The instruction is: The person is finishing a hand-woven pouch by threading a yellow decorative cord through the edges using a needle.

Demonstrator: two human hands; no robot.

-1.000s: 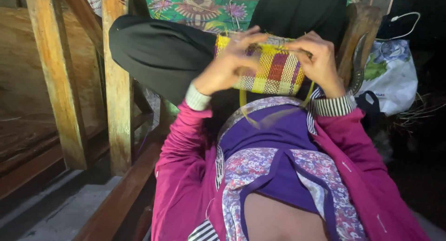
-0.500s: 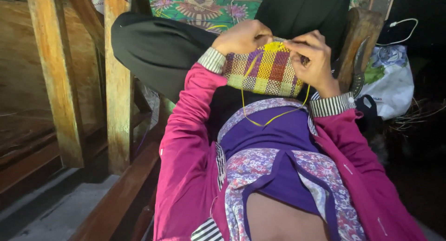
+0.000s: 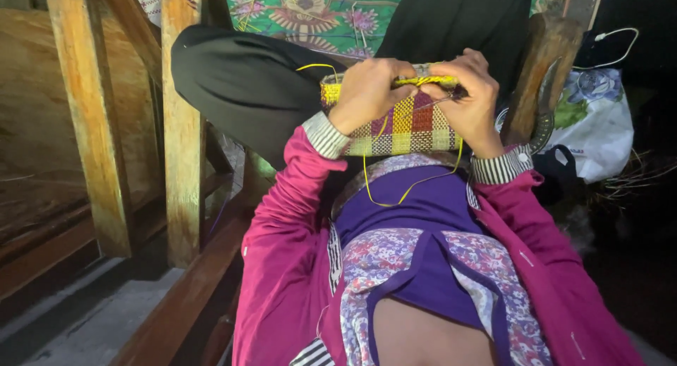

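The woven plaid pouch [image 3: 405,123], checked in yellow, red, purple and white, sits propped on the person's lap against a raised knee, near the top centre of the view. Compared with half a second ago it lies flatter and more of its front face shows, and the hands have shifted along its top rim.

The left hand [image 3: 367,91], at about 9 o'clock of the pouch, is closed over the upper left corner, its grip clamped on the rim. The right hand [image 3: 476,101], at 3 o'clock, pinches the rim's right end; something small and dark sits at its fingertips, too small to tell what. A yellow cord [image 3: 395,197] now hangs in a longer loop from 6 o'clock of the pouch down over the purple top, and a short bit arcs off at 10 o'clock. The edge-stitching looks to be mid-pass, with slack freshly drawn out.

Outward: a wooden post [image 3: 180,126] stands at 9 o'clock, a green floral cloth [image 3: 310,13] lies at 12 o'clock, and a flowered bag [image 3: 596,119] at 3 o'clock.
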